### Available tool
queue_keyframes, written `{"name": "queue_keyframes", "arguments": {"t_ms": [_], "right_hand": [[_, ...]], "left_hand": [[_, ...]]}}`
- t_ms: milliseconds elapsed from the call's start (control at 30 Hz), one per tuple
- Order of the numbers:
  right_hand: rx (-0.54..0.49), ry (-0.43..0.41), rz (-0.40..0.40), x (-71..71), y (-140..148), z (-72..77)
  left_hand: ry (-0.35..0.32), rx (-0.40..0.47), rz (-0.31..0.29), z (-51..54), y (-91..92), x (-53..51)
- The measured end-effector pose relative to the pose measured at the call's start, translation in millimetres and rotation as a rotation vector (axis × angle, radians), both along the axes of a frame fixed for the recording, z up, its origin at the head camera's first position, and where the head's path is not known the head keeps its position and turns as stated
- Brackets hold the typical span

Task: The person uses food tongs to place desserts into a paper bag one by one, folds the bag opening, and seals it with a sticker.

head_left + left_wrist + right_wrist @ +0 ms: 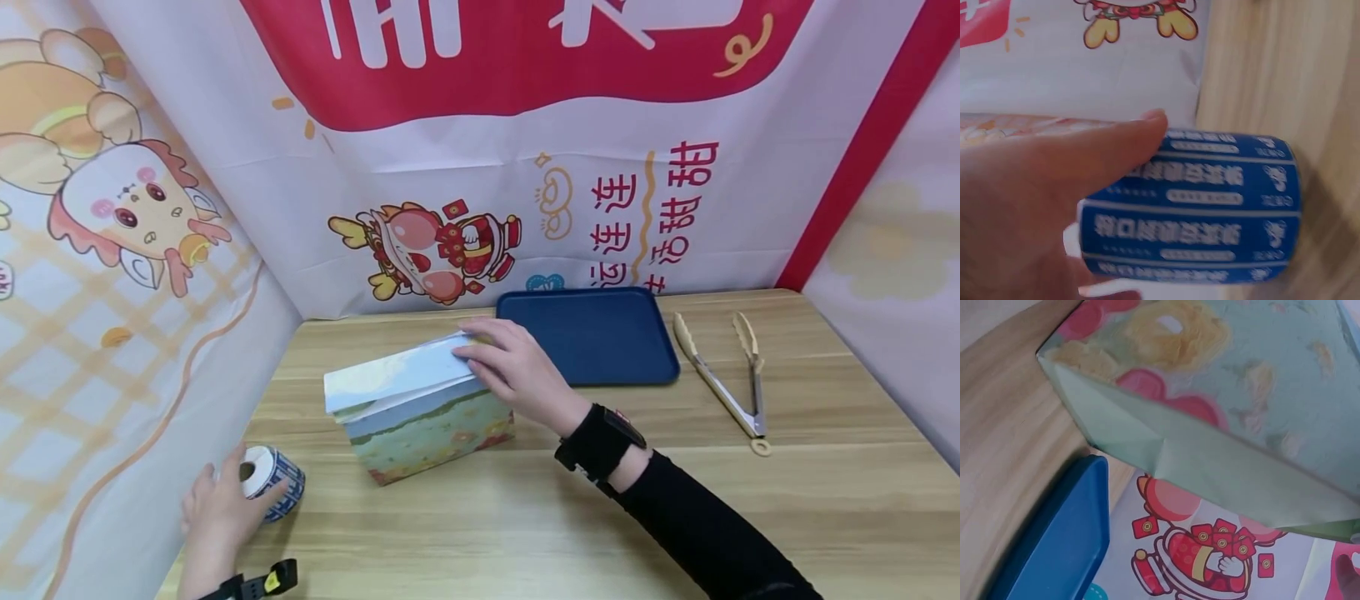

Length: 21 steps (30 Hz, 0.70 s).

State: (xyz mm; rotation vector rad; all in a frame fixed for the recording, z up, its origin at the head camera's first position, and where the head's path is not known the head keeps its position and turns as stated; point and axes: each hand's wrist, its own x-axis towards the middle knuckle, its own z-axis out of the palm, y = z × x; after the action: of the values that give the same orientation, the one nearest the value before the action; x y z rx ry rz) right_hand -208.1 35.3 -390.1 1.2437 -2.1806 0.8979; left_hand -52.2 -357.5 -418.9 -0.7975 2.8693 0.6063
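A paper bag (431, 437) with a painted flower pattern stands on the table, its pale blue top folded over. My right hand (517, 367) grips the right end of that fold. In the right wrist view the bag (1222, 425) shows its side crease, and only a bit of a finger appears at the edge. At the left, a roll of blue labels (288, 492) stands on the table. Around it my left hand (225, 508) is spread, thumb on one side and fingers on the other. The left wrist view shows the thumb over the label roll (1210, 212); fingertip contact is partly hidden.
A dark blue tray (600, 342) lies behind the bag, against the back cloth. To its right are metal tongs (723, 396) with beige tips, spread apart. Printed cloth walls (300, 192) border the wooden table (525, 517) at the back and sides.
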Motion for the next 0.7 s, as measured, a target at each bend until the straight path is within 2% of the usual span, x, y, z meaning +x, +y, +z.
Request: {"name": "queue_keyframes", "arguments": {"t_ms": [67,133,233,367,567,700], "right_hand": [[-0.035,0.019,0.0,2.4,-0.1,0.2],[-0.054,0.022,0.002,4.1,0.0,-0.1],[-0.074,0.016,0.01,5.8,0.3,-0.9],[-0.092,-0.014,0.014,8.6,1.7,-1.9],[-0.13,-0.067,-0.024,13.6,7.8,-4.1],[-0.178,-0.083,-0.052,16.5,13.7,-4.7]], "left_hand": [[-0.012,0.018,-0.021,-3.9,-4.4,-0.6],[0.013,0.029,-0.036,-6.5,-6.6,-2.0],[0.064,0.043,0.004,-8.9,-6.4,-2.1],[0.131,-0.001,0.026,-9.6,-3.8,0.0],[0.185,-0.055,-0.012,-6.5,6.3,6.9],[0.174,-0.059,-0.053,2.0,16.5,11.6]]}}
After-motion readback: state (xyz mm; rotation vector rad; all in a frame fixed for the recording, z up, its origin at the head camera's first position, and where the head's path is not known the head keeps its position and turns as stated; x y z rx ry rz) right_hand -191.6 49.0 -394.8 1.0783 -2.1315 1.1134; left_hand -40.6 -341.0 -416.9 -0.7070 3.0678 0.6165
